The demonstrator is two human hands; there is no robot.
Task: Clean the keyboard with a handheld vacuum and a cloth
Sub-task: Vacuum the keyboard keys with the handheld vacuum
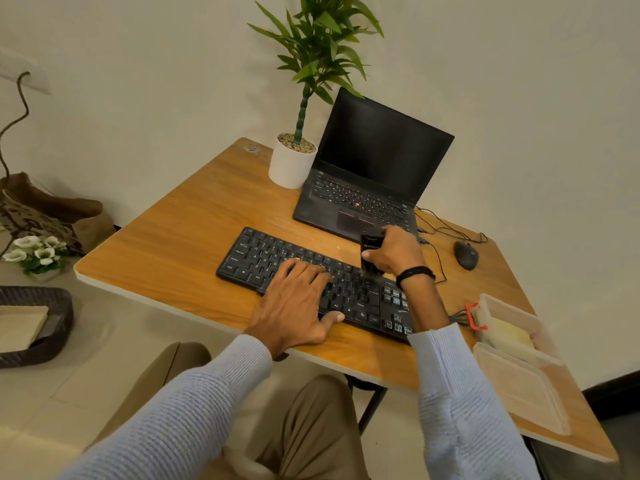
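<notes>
Our right grip [394,252] clasps the vacuum [370,249] upright, nozzle right of centre on the keyboard [273,251]; its long axis runs leftward along the bench [180,237], beneath our flat, released left grip [294,303].

An open laptop [374,178], potted plant [292,164], mouse [466,255] and plastic box [512,311] share the table [173,237].

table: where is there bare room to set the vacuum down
Widest bare wood: the table's left side, bordered by the keyboard, the plant pot and the table edge. A narrower strip runs between keyboard and laptop. The right side is crowded: mouse, cables, plastic container.
</notes>
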